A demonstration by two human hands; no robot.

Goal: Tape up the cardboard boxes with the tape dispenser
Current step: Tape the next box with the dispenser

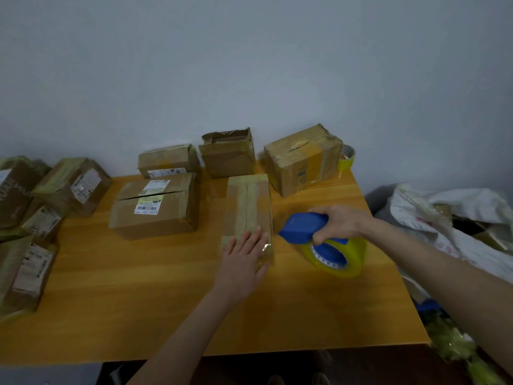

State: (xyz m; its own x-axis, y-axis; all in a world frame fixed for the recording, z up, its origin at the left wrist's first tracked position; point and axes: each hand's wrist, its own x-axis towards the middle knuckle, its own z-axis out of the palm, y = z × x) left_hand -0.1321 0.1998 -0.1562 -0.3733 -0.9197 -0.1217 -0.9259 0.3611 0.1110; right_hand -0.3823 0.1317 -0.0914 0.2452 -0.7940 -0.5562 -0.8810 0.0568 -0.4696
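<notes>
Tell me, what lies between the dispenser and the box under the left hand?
In the head view, only a narrow strip of bare table separates the dispenser from the box the left hand rests on.

left hand (245, 259) flat on box (249, 207), right hand (340, 222) gripping dispenser (308, 227)

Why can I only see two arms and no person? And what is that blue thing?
The camera sits on the person's head and looks down, so you see their arms as if through their eyes. There is no machine here. The left hand lies flat on a taped box on the table. The right hand grips the blue thing, a tape dispenser loaded with yellow tape, just right of that box. More boxes stand on the table. A spare tape roll sits at the far right corner.
</notes>
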